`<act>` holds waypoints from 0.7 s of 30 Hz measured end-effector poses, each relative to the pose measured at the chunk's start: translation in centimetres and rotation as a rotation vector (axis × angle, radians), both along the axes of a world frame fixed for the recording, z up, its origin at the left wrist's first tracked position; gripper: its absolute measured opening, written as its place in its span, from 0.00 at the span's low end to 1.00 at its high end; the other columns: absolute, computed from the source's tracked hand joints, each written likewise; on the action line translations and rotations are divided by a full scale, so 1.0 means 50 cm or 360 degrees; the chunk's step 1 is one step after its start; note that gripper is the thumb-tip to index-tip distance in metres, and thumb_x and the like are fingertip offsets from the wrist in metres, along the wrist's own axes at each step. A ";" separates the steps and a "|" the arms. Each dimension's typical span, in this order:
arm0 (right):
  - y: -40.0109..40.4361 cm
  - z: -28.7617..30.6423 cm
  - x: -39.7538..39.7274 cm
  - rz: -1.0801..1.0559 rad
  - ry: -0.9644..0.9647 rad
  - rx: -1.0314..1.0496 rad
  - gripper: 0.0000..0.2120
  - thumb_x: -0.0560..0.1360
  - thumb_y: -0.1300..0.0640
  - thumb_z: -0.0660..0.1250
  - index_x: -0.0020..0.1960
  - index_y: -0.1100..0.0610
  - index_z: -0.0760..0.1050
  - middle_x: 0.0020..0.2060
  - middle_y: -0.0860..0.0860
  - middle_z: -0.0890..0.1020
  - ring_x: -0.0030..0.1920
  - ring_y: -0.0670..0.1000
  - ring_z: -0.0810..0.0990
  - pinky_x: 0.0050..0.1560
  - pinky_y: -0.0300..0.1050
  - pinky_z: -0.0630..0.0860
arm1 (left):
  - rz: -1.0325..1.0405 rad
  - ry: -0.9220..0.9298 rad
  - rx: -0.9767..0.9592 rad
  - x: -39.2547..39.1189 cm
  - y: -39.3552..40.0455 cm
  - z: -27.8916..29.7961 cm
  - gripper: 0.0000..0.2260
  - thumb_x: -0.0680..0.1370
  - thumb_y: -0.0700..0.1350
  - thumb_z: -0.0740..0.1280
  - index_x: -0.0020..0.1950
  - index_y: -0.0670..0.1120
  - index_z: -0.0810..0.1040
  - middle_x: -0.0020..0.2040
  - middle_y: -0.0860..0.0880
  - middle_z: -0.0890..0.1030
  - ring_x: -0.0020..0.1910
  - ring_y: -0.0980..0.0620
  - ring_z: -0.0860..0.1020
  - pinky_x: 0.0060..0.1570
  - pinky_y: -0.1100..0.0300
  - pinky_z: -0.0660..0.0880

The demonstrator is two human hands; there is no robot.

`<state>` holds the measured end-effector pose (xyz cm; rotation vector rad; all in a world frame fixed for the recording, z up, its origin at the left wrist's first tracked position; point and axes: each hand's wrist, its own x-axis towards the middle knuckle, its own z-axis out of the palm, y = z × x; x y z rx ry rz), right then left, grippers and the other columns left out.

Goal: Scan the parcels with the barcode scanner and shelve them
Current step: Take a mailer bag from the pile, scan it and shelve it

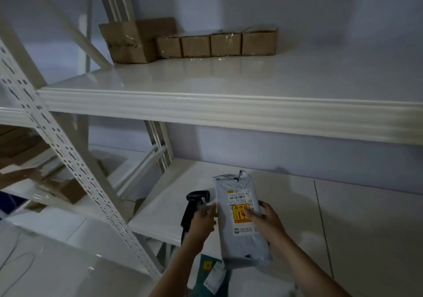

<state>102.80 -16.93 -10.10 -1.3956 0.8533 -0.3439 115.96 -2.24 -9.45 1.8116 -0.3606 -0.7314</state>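
Observation:
A grey plastic mailer parcel (242,219) with a white barcode label and an orange-yellow fragile sticker is held upright in front of the lower shelf (164,207). My right hand (266,222) grips its right edge, thumb on the sticker. My left hand (203,220) holds a black barcode scanner (194,203), its head pointing toward the parcel's label, fingertips touching the parcel's left edge. A green parcel (209,271) with a white label lies below, partly hidden by my arms.
The upper shelf (206,84) carries a large cardboard box (128,42) and a row of several small taped boxes (217,44) at the back. A perforated white upright (68,155) slants at left. More cardboard boxes (66,189) sit on the left rack.

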 end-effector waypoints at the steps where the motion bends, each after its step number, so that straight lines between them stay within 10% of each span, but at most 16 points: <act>1: -0.008 -0.004 0.015 -0.0008 0.0035 -0.0010 0.23 0.72 0.52 0.76 0.63 0.53 0.72 0.50 0.53 0.85 0.45 0.51 0.87 0.47 0.49 0.84 | 0.0039 -0.0182 0.0160 0.027 -0.005 -0.014 0.14 0.82 0.52 0.60 0.59 0.46 0.78 0.53 0.45 0.83 0.52 0.43 0.81 0.51 0.51 0.79; 5: -0.030 -0.028 0.060 -0.0093 0.0107 0.0075 0.19 0.72 0.53 0.76 0.59 0.58 0.78 0.47 0.53 0.86 0.44 0.51 0.87 0.41 0.45 0.83 | 0.0030 -0.0701 0.0829 0.123 -0.006 -0.066 0.10 0.79 0.45 0.62 0.57 0.44 0.75 0.55 0.45 0.81 0.52 0.44 0.79 0.49 0.58 0.74; 12: -0.050 -0.042 0.108 -0.0301 0.0151 0.0150 0.19 0.75 0.52 0.73 0.62 0.56 0.72 0.52 0.59 0.84 0.42 0.54 0.85 0.27 0.39 0.78 | -0.0014 -0.0362 0.1087 0.246 -0.014 -0.155 0.19 0.78 0.53 0.64 0.61 0.40 0.70 0.57 0.39 0.77 0.56 0.39 0.75 0.55 0.48 0.74; 17: -0.041 -0.079 0.114 -0.0451 0.0177 0.0334 0.28 0.72 0.55 0.76 0.67 0.54 0.68 0.56 0.59 0.82 0.49 0.60 0.85 0.51 0.61 0.82 | -0.0246 -0.0313 0.1112 0.266 -0.019 -0.173 0.16 0.77 0.45 0.63 0.62 0.39 0.70 0.56 0.41 0.77 0.54 0.43 0.77 0.51 0.52 0.75; 21: -0.025 -0.077 0.114 -0.0644 0.0155 0.0426 0.26 0.72 0.56 0.76 0.65 0.54 0.67 0.55 0.59 0.81 0.50 0.60 0.84 0.49 0.56 0.82 | -0.0340 -0.0082 0.0802 0.281 -0.016 -0.162 0.18 0.76 0.43 0.66 0.61 0.39 0.63 0.51 0.43 0.75 0.51 0.44 0.76 0.46 0.53 0.74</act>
